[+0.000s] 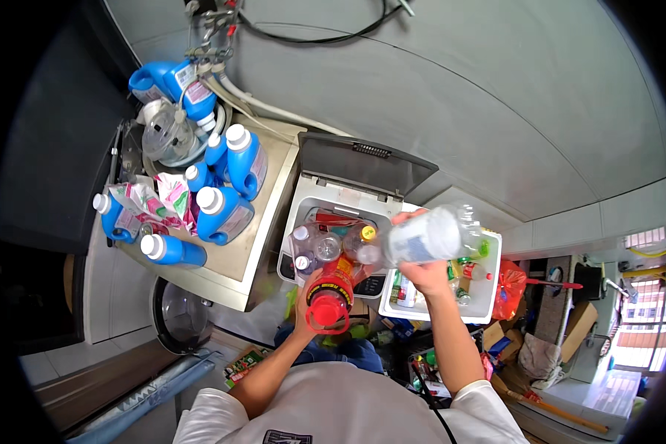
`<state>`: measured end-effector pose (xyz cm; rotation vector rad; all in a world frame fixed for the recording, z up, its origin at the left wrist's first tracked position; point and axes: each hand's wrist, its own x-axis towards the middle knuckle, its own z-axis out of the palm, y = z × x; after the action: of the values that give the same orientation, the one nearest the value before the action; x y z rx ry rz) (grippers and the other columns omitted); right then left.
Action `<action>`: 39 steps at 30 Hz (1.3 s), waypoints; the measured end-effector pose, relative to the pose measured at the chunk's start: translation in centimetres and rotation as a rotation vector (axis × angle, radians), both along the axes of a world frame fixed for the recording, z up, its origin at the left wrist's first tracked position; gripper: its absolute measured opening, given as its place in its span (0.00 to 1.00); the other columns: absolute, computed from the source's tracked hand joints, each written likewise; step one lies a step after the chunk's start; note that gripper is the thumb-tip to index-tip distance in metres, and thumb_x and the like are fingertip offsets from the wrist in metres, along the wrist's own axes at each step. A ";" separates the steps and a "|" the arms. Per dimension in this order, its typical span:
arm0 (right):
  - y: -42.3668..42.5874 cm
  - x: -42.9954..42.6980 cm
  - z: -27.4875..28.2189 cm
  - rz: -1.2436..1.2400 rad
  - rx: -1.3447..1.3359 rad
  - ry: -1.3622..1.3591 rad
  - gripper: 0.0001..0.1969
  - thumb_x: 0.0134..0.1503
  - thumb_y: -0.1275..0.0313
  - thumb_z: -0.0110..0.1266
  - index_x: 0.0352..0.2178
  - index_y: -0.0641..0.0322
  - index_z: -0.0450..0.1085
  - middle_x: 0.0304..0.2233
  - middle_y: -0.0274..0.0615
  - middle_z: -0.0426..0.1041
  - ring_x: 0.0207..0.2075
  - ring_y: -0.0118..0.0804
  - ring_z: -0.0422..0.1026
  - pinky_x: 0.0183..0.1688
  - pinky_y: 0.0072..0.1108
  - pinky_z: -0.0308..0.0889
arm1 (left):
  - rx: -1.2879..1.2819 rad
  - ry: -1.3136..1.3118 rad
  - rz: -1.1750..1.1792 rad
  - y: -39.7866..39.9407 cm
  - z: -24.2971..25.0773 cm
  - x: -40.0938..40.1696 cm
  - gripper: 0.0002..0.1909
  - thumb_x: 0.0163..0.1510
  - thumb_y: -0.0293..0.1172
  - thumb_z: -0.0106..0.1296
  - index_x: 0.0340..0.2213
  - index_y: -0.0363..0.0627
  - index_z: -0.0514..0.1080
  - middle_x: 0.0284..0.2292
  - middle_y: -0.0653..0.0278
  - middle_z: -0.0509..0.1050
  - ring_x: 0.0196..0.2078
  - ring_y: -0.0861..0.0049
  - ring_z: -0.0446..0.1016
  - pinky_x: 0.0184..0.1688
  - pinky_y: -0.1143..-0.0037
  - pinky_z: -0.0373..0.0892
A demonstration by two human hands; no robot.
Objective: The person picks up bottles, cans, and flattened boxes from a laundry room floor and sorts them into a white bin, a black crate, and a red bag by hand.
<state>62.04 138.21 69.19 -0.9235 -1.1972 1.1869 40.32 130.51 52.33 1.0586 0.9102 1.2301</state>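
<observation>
My left hand (305, 305) grips a large clear plastic bottle with a red label and red cap (330, 302), its cap towards me. My right hand (427, 275) is closed around a big clear plastic bottle with a pale label (424, 236), blurred and lying nearly sideways. Both are above a top-loading washing machine (299, 208) with its dark lid (361, 161) raised. Several empty plastic bottles (327, 247), one with a yellow cap, fill its opening. Right of it, a white bin (494, 283) holds more bottles, partly hidden by my right forearm and the bottle.
At left, blue detergent jugs (225, 213) and crumpled packets stand on a second appliance's top (233, 261). Hoses (288, 114) and taps run along the wall. A red plastic bag (509, 288) sits beside the bin. Boxes and clutter lie on the floor at lower right.
</observation>
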 end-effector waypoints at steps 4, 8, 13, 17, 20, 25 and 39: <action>-0.7 -4.0 -1.5 -0.067 -0.097 -0.586 0.32 0.35 0.73 0.67 0.43 0.63 0.61 0.41 0.39 0.71 0.42 0.30 0.69 0.47 0.22 0.64 | 0.044 0.269 0.000 0.7 -0.7 -1.0 0.42 0.35 0.40 0.66 0.51 0.41 0.59 0.44 0.56 0.68 0.47 0.66 0.67 0.49 0.69 0.63; -2.0 -4.7 -4.6 -0.127 -0.025 -0.599 0.34 0.34 0.74 0.70 0.42 0.62 0.60 0.41 0.43 0.70 0.43 0.33 0.69 0.48 0.24 0.64 | 0.208 0.341 0.032 2.2 2.2 -1.9 0.42 0.35 0.43 0.65 0.50 0.42 0.60 0.43 0.53 0.68 0.45 0.57 0.67 0.48 0.68 0.63; -0.3 -5.8 -4.4 -0.228 0.230 -0.605 0.37 0.35 0.78 0.68 0.44 0.61 0.52 0.44 0.48 0.65 0.47 0.38 0.67 0.50 0.26 0.63 | 0.181 0.375 0.016 2.2 2.9 -3.0 0.40 0.37 0.43 0.64 0.49 0.40 0.61 0.41 0.50 0.69 0.43 0.54 0.67 0.46 0.67 0.64; 2.0 -7.6 -6.3 -0.242 0.116 -0.591 0.29 0.36 0.74 0.69 0.40 0.60 0.61 0.41 0.43 0.71 0.44 0.34 0.70 0.49 0.27 0.64 | 0.224 0.363 0.023 1.8 1.8 -2.7 0.40 0.38 0.45 0.63 0.49 0.39 0.60 0.41 0.49 0.69 0.43 0.53 0.67 0.45 0.66 0.64; 3.7 -6.7 -6.8 -0.209 0.046 -0.928 0.31 0.37 0.69 0.68 0.43 0.61 0.60 0.43 0.47 0.70 0.45 0.38 0.70 0.49 0.31 0.64 | 0.240 0.341 0.005 2.1 0.8 -2.8 0.40 0.37 0.46 0.63 0.49 0.39 0.61 0.41 0.49 0.69 0.43 0.53 0.67 0.45 0.66 0.64; 4.8 -6.9 -2.6 -0.068 -0.040 -0.687 0.40 0.33 0.63 0.69 0.50 0.59 0.61 0.47 0.48 0.68 0.51 0.45 0.66 0.54 0.31 0.60 | 0.258 0.341 -0.012 2.4 1.5 -3.4 0.39 0.37 0.44 0.63 0.49 0.38 0.61 0.42 0.52 0.68 0.45 0.59 0.68 0.46 0.69 0.65; 5.3 -7.5 -6.7 -0.213 0.031 -1.254 0.29 0.47 0.50 0.53 0.47 0.54 0.62 0.49 0.54 0.61 0.56 0.62 0.54 0.56 0.49 0.47 | -0.331 -0.162 -0.228 2.9 -6.3 -2.4 0.30 0.46 0.39 0.57 0.49 0.46 0.60 0.45 0.51 0.66 0.43 0.64 0.70 0.41 0.60 0.72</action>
<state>54.56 143.51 62.49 -1.8164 -1.9774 0.3108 37.95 133.42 45.98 0.7626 0.8102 0.9231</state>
